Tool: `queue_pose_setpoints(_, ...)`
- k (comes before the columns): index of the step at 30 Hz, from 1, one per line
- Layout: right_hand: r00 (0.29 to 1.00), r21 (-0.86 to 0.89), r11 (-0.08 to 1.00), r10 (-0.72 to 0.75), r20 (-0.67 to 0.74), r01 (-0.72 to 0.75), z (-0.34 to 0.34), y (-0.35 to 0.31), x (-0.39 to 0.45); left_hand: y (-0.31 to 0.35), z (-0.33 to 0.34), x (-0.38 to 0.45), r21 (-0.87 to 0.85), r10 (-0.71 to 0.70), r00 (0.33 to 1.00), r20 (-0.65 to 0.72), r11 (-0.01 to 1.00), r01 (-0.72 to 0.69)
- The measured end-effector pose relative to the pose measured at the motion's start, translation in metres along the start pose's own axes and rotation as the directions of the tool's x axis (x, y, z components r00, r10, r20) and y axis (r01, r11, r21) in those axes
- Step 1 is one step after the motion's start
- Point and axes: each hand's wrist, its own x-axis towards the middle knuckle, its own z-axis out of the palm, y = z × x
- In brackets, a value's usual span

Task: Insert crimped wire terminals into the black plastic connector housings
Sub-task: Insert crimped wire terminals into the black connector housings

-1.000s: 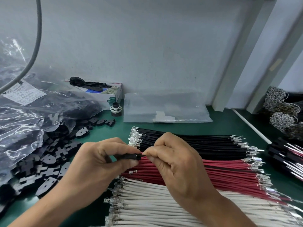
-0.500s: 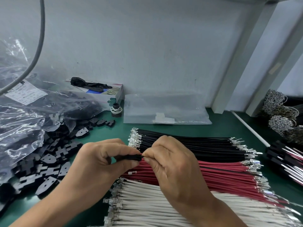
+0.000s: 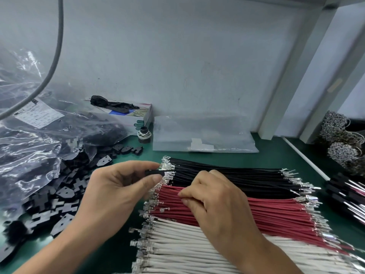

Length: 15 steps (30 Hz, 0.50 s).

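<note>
Over the green table, left hand pinches a black housing between thumb and fingers, just above the black wires. Right hand rests curled on the red wires, fingertips pinching one; best to lift a single strand cleanly, then line its terminal up square with the housing slot.

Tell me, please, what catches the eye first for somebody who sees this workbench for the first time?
Three neat bands of terminal-tipped wires fill the centre: black wires, red wires, and white wires nearest. Above them, the left hand pinches a black connector housing; the right hand fingers the red band.
</note>
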Motion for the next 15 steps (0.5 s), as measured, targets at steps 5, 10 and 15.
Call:
queue_pose_setpoints(5,0.999,-0.018,1.0,-0.01,0.051,0.01,-0.0022,0.0002,0.0001,-0.0021,-0.0017,0.0011,-0.045,-0.065,0.997,-0.034,0.997,0.063)
queue_pose_setpoints(10,0.999,0.022,0.999,0.029,0.038,-0.03,-0.003,-0.0015,0.0011,-0.0049,-0.0046,0.0025,-0.033,-0.064,0.997,-0.044,0.998,0.062)
queue_pose_setpoints(15,0.999,0.027,0.999,0.042,-0.008,-0.041,-0.0057,0.0008,-0.0007,-0.0055,-0.007,0.0032,-0.061,-0.062,0.996,-0.061,0.996,0.058)
